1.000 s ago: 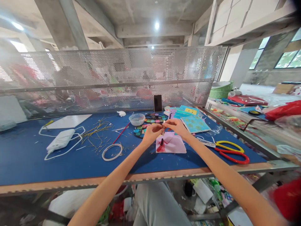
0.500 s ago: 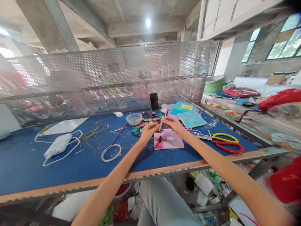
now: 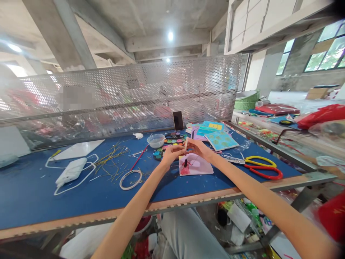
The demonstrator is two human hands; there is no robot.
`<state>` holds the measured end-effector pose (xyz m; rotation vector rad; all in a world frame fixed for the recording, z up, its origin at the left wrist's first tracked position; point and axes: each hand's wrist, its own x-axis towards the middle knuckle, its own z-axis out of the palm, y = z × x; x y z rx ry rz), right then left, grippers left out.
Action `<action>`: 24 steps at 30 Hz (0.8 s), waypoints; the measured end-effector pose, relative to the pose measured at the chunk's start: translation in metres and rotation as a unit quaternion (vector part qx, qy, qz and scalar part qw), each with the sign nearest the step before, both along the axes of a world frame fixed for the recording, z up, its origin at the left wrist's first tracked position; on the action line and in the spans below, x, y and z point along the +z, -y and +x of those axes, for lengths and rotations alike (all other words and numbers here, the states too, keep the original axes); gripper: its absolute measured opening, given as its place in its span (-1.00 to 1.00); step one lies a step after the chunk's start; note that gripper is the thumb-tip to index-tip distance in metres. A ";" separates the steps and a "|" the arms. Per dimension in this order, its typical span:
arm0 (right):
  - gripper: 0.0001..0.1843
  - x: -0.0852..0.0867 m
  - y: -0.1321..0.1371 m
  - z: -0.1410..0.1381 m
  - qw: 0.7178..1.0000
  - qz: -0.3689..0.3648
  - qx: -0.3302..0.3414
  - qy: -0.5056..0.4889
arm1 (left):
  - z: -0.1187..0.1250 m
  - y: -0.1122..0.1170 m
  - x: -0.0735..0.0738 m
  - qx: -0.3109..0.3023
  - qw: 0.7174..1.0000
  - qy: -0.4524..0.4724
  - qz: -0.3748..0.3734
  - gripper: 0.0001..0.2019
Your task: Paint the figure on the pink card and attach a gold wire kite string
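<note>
My left hand (image 3: 172,155) and my right hand (image 3: 198,148) meet over the middle of the blue table. Their closed fingertips pinch a small pale stick (image 3: 186,144) held nearly upright; its lower end is hidden by the fingers. Just below them lies a pink painted panel (image 3: 201,169) with a dark red patch and a black mark at its left. Behind the hands, partly covered by them, is a palette (image 3: 158,154) of coloured paint rounds. A clear plastic bowl (image 3: 156,141) stands at its far left edge.
Large scissors (image 3: 260,166) with yellow and red handles lie at right, near painted cards (image 3: 222,139). A phone (image 3: 178,120) leans on the mesh screen. Leftward are a white ring (image 3: 130,180), a red stick (image 3: 139,157), dry twigs (image 3: 111,160) and a white corded power block (image 3: 71,171).
The view has tilted slightly up, so the table sits lower in the picture. Both hands stay together on the pale stick, which now stands more upright.
</note>
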<state>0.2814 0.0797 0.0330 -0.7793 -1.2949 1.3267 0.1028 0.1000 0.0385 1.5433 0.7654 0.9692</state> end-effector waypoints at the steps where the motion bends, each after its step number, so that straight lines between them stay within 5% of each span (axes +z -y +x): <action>1: -0.56 0.000 0.000 0.000 1.000 0.007 -0.001 0.005 | 0.000 0.000 -0.001 0.005 1.000 0.004 0.001 -0.58; 12: -0.73 -0.007 -0.003 -0.005 0.994 0.064 -0.079 0.040 | 0.003 0.000 -0.003 0.031 0.999 0.010 0.037 -0.66; 24: -0.76 -0.008 0.002 -0.003 0.995 0.053 -0.021 0.079 | -0.005 -0.008 0.000 0.071 0.994 0.085 0.001 -0.66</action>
